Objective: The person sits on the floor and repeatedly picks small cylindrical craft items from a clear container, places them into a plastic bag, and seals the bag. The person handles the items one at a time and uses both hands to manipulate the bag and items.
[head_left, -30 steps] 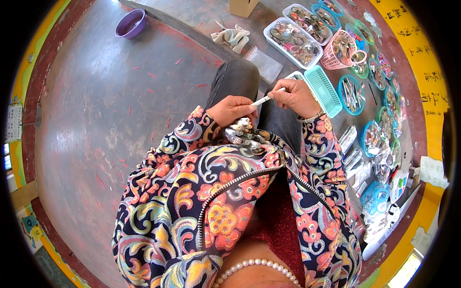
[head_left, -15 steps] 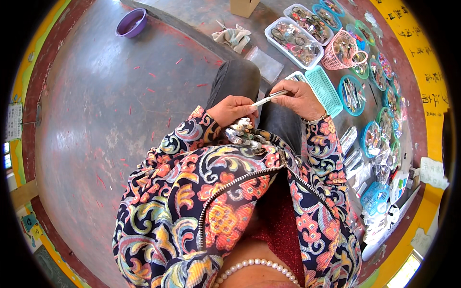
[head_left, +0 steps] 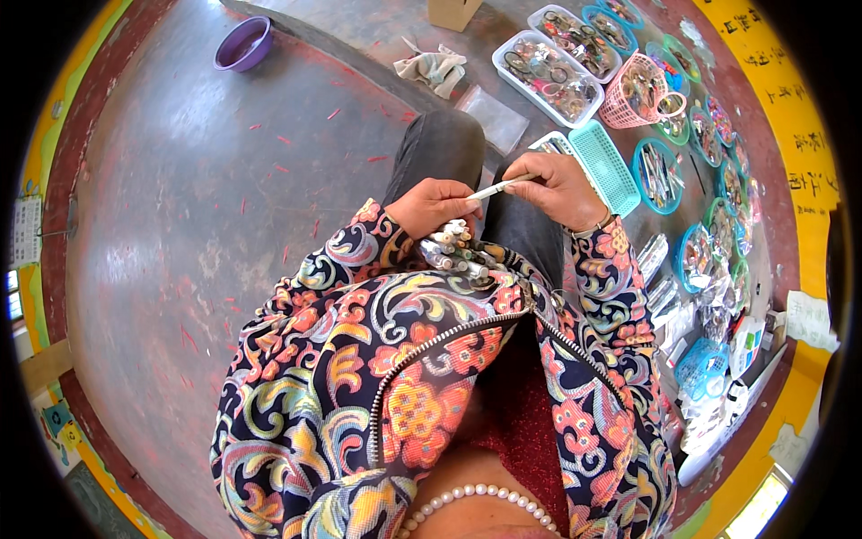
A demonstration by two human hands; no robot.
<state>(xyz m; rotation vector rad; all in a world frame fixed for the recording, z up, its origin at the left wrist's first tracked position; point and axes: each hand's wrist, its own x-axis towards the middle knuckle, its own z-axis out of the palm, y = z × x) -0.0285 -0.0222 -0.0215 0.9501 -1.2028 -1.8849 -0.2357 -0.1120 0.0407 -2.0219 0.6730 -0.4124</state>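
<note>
Between my two hands a slim white pen (head_left: 489, 190) is stretched sideways above my lap. My left hand (head_left: 429, 208) pinches its left end between thumb and fingers. The right-hand end is gripped by the thumb and fingers of my right hand (head_left: 561, 190), which partly cover it. Just below my left hand, a bundle of white and grey pens (head_left: 460, 251) rests on my lap against the flowered jacket. Their ends point up toward my hands; whether the left hand's lower fingers also touch them is hidden.
Beyond my right hand are a turquoise basket (head_left: 613, 186), a blue round basket of pens (head_left: 637, 180), white tubs (head_left: 498, 67) and a pink basket (head_left: 620, 121). Packets (head_left: 660, 296) lie at my right. A purple basin (head_left: 218, 63) and a cloth (head_left: 435, 70) are farther off.
My right fingers have shifted slightly on the pen, covering more of its dark part. The left hand and the bundle stay almost where they were.
</note>
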